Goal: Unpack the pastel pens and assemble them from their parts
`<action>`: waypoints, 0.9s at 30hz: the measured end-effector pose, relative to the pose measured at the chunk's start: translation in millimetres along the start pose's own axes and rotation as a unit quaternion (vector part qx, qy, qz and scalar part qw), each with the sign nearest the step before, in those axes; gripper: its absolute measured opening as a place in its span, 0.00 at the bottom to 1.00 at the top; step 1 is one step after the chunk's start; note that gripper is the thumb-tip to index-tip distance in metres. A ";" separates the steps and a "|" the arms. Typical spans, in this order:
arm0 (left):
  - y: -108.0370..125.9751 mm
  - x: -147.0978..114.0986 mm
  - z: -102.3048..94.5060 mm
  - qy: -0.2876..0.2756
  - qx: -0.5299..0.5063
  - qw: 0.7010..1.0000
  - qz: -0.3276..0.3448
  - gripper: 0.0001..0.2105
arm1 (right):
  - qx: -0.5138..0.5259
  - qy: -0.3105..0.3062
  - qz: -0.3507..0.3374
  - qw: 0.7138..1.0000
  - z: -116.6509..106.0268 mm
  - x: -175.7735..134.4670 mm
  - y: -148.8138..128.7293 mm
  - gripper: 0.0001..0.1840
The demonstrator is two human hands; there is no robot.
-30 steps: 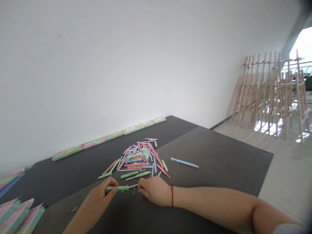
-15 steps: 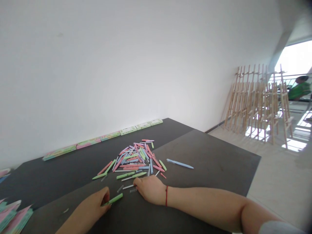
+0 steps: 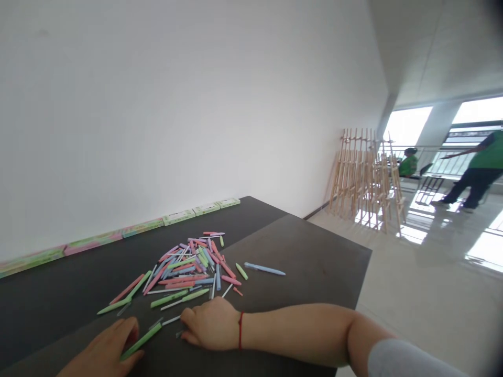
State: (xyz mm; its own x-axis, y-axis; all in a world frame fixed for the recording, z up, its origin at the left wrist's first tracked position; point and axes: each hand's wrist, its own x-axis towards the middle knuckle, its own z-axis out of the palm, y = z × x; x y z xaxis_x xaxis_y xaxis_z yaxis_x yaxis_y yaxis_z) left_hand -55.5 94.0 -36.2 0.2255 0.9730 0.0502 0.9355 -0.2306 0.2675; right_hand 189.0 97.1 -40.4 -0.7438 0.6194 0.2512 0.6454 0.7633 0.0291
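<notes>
My left hand (image 3: 108, 345) is closed around a light green pen barrel (image 3: 143, 339), held slanting up to the right. Between the fingertips of my right hand (image 3: 214, 323) is a thin white pen refill (image 3: 171, 319). The refill's free end meets the barrel's end; whether it has entered cannot be made out. Small clear plastic pieces lie beside the refill, partly hidden by my right hand. Just beyond, a green barrel (image 3: 170, 298) and a green pen part with a white refill (image 3: 196, 295) lie on the dark table (image 3: 314, 262).
A pile of pink, blue, green and purple pen parts (image 3: 192, 264) covers the table's middle. To its right lies a blue pen (image 3: 265, 269). Flat boxes (image 3: 178, 217) line the wall edge. Wooden easels (image 3: 365, 183) and two people in green (image 3: 489, 157) are farther right.
My view has swung right, bringing a second person into sight. My left hand has brought the green barrel's end up to the refill in my right hand.
</notes>
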 end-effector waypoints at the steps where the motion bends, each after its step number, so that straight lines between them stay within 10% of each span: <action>1: 8.6 -2.0 -5.4 -0.026 0.011 1.000 -0.003 0.04 | 0.001 -0.001 -0.003 1.000 -0.4 0.0 -0.2 0.16; 7: 57.5 -14.8 -30.0 -0.084 0.054 0.993 -0.059 0.03 | 0.007 -0.014 -0.039 0.999 -2.8 -0.2 -0.4 0.11; 18: 72.0 -18.8 -19.1 -0.104 -0.114 0.987 -0.049 0.03 | 0.136 0.006 0.038 0.990 -0.5 0.8 1.6 0.11; 20: 74.3 -16.6 -11.9 -0.086 -0.241 0.965 -0.058 0.06 | 0.278 0.038 0.086 0.956 -0.1 3.1 1.8 0.07; 25: 79.9 -9.1 -1.9 -0.053 -0.419 0.905 -0.057 0.08 | 0.647 -0.021 0.197 0.736 -1.6 8.9 -0.8 0.04; 27: 81.1 -7.7 -2.1 -0.038 -0.433 0.899 -0.054 0.08 | 0.693 -0.058 0.205 0.689 -3.7 9.7 -2.6 0.06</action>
State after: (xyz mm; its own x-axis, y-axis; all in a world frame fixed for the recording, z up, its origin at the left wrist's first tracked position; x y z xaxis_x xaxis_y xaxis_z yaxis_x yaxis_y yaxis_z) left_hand 18.0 67.8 -12.9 0.1959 0.9775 -0.0783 0.3971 -0.0060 0.9177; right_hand 180.7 100.5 -34.4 -0.6094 0.7842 -0.1170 0.0793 -0.0865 -0.9931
